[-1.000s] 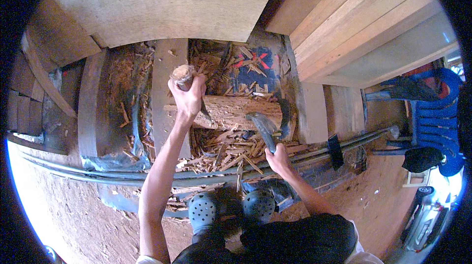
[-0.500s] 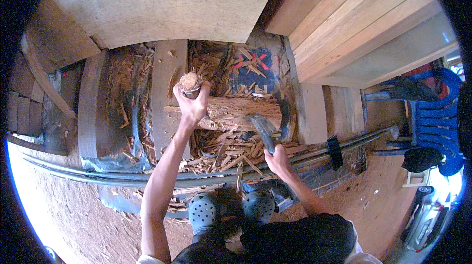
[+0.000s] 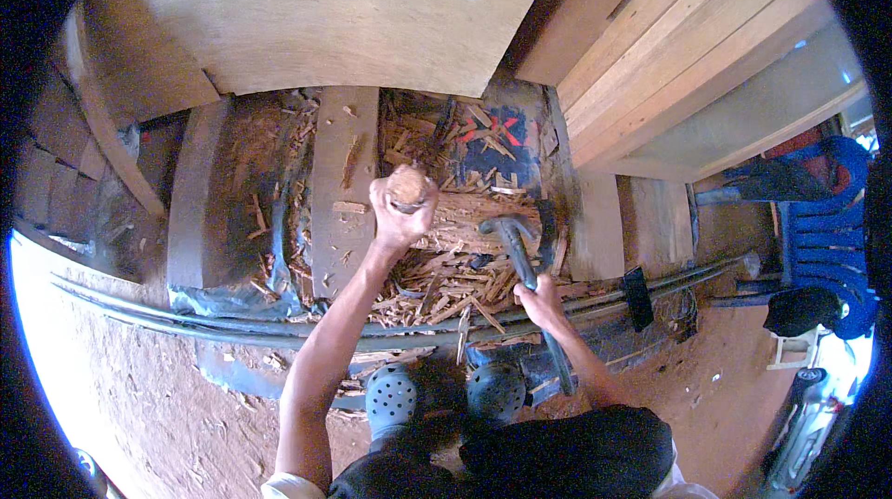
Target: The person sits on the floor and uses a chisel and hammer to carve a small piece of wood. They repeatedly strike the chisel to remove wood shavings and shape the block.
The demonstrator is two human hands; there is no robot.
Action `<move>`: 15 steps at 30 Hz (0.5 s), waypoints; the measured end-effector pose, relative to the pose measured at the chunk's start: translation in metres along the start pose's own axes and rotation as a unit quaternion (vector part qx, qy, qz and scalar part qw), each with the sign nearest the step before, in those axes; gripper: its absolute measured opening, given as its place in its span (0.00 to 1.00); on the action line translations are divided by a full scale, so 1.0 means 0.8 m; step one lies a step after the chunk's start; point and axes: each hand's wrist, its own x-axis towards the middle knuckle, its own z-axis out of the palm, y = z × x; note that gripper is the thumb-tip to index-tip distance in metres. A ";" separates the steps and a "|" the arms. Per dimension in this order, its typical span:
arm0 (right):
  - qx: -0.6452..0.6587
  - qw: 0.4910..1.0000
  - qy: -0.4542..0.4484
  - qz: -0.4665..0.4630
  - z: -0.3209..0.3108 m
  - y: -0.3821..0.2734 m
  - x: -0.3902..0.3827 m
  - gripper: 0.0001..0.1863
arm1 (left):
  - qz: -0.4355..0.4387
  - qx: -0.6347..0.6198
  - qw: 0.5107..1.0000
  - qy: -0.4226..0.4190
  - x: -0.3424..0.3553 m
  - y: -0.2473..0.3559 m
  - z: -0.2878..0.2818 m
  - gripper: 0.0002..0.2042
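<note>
My left hand (image 3: 395, 225) is closed around an upright tool, apparently a chisel, whose round, battered wooden handle end (image 3: 407, 185) faces up. Its lower part is hidden beneath the fist. Below lies a rough, splintered wooden block (image 3: 469, 220) with chips about it. To the right, my right hand (image 3: 539, 302) grips a hammer (image 3: 520, 257) partway along its dark handle. The hammer's head is over the block's right part, apart from the chisel handle; its handle end points back toward me.
Wood chips (image 3: 446, 290) lie between planks (image 3: 344, 192). Long pipes (image 3: 279, 332) run across in front of my grey clogs (image 3: 392, 395). A large wooden panel (image 3: 334, 16) covers the far side, with stacked boards (image 3: 688, 44) at far right. Blue chairs (image 3: 827, 248) stand right.
My left hand has shifted right and nearer with the chisel. The hammer has turned in my right hand's grip, and its handle end now shows below the hand. The whole view has shifted slightly.
</note>
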 end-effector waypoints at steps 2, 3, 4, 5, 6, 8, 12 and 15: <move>-0.022 1.000 -0.004 -0.008 -0.016 -0.024 -0.013 0.13 | 0.014 -0.082 0.996 0.041 0.001 0.004 0.003 0.08; 0.013 1.000 -0.009 -0.012 -0.026 -0.039 -0.025 0.12 | 0.002 -0.058 0.998 0.023 0.001 0.007 0.002 0.08; 0.043 0.998 -0.023 -0.034 -0.036 -0.057 -0.036 0.11 | 0.011 -0.051 0.998 0.020 0.002 0.011 0.001 0.08; 0.132 0.990 0.019 -0.036 -0.039 -0.077 -0.049 0.10 | 0.030 -0.038 0.999 0.024 0.004 0.015 -0.001 0.09; 0.059 0.998 0.024 -0.021 -0.053 -0.098 -0.059 0.12 | 0.040 -0.012 0.999 0.019 0.005 0.022 -0.002 0.09; 0.023 0.988 0.081 -0.127 -0.076 -0.145 -0.084 0.11 | -0.022 -0.114 0.992 0.054 0.008 0.038 -0.006 0.08; 0.078 0.951 0.059 -0.293 -0.153 -0.246 -0.151 0.08 | -0.007 -0.082 0.994 0.068 0.023 0.060 -0.011 0.07; 0.166 0.914 0.141 -0.343 -0.196 -0.320 -0.206 0.06 | -0.051 -0.144 0.988 0.014 0.022 0.063 -0.012 0.08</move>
